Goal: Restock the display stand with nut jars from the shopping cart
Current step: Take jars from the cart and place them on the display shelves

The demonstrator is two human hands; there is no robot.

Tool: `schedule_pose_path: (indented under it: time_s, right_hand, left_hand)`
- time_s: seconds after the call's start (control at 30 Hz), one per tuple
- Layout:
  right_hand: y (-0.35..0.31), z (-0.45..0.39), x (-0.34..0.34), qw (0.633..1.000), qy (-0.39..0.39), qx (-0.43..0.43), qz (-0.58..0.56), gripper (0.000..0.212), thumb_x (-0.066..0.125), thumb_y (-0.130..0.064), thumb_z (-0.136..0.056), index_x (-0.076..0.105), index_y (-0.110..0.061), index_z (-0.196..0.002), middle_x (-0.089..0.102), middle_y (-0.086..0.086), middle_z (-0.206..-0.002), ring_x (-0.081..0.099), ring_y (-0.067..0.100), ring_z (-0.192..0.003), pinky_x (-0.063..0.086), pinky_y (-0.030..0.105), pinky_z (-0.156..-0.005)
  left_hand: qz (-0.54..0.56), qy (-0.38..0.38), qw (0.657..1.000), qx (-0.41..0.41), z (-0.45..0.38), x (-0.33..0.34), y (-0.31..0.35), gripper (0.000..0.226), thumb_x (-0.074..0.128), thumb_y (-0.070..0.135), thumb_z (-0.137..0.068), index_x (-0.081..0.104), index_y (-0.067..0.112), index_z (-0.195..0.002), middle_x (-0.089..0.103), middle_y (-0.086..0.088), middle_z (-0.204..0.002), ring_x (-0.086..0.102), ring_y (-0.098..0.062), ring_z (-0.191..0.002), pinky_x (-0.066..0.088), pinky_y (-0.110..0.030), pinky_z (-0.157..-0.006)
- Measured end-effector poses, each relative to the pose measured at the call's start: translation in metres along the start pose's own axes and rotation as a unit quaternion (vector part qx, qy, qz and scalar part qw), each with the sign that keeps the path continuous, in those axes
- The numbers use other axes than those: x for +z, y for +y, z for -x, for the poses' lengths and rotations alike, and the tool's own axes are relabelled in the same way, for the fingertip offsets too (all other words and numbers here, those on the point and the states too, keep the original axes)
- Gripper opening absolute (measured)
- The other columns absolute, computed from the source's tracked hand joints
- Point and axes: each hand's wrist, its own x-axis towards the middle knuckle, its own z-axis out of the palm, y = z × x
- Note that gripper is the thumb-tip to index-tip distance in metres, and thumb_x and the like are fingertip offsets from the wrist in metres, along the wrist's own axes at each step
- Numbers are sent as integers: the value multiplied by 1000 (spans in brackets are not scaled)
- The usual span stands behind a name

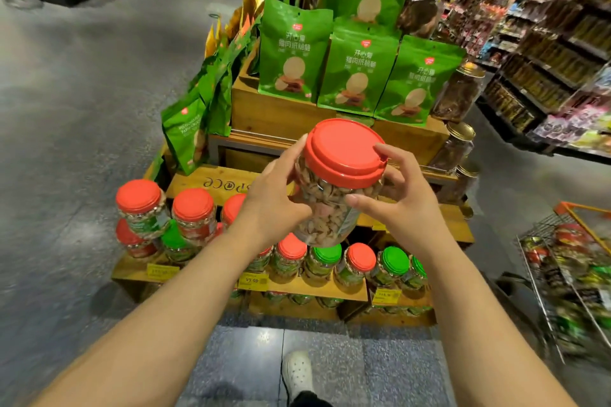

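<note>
Both arms are bare all the way up, no sleeves showing anywhere in the shot. No watch, no bracelet, no rings on either the left hand (274, 198) or the right hand (401, 198), and no gloves. Nails look short and plain, no polish as far as I can tell. Down at the bottom edge one foot shows: a white clog (297, 373), the foam kind with a round toe and small vent holes punched across the top. Right behind it there's a bit of dark trouser cuff (305, 400), black or close to it. The other foot is out of view.
</note>
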Motion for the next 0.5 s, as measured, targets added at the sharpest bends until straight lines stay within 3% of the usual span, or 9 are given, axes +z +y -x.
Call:
schedule_pose_path:
  time_s: [0.17, 0.27, 0.3, 0.37, 0.43, 0.5]
  right_hand:
    - [36, -22, 16, 999, -27, 17, -44, 84, 90, -43, -58, 48, -57, -129, 55, -16, -142, 59, 14, -127, 55, 38, -99]
    - [63, -32, 28, 997, -37, 24, -58, 83, 92, -36, -59, 49, -60, -126, 54, -14, -144, 57, 11, -129, 57, 33, -97]
    - [71, -35, 31, 997, -40, 25, -61, 83, 92, -34, -59, 50, -60, -126, 53, -14, -144, 57, 7, -128, 57, 30, -96]
    - [90, -44, 40, 995, -53, 31, -73, 83, 92, -31, -60, 50, -58, -126, 52, -15, -144, 57, 0, -125, 56, 25, -96]
    - [108, -54, 49, 994, -69, 34, -72, 82, 92, -35, -60, 50, -58, -127, 52, -16, -145, 55, 2, -129, 54, 32, -102]
    - [127, -62, 58, 994, -78, 37, -71, 83, 92, -41, -58, 50, -58, -128, 51, -19, -145, 53, 5, -132, 50, 39, -108]
  left_hand:
    - [-34, 24, 999, -29, -7, 21, -37, 117, 83, 11, -79, 7, 68, -148, 32, 8, -157, 32, -5, -141, 42, -23, -106]
    - [-37, 24, 998, -33, -16, 33, -63, 115, 86, 19, -80, 1, 70, -139, 37, 10, -148, 28, 14, -119, 28, 7, -86]
    - [-37, 23, 998, -38, -17, 36, -69, 113, 86, 22, -81, 0, 67, -140, 38, 11, -144, 29, 14, -117, 26, 9, -81]
    - [-37, 26, 997, -55, -22, 45, -83, 112, 86, 27, -81, -1, 66, -139, 36, 15, -135, 34, 8, -121, 28, -1, -86]
    - [-34, 28, 996, -71, -26, 53, -97, 113, 85, 29, -81, -4, 68, -138, 33, 19, -129, 37, 5, -120, 31, -12, -94]
    - [-39, 26, 995, -90, -29, 64, -116, 114, 85, 29, -81, -6, 67, -139, 33, 21, -128, 33, 10, -118, 32, -9, -95]
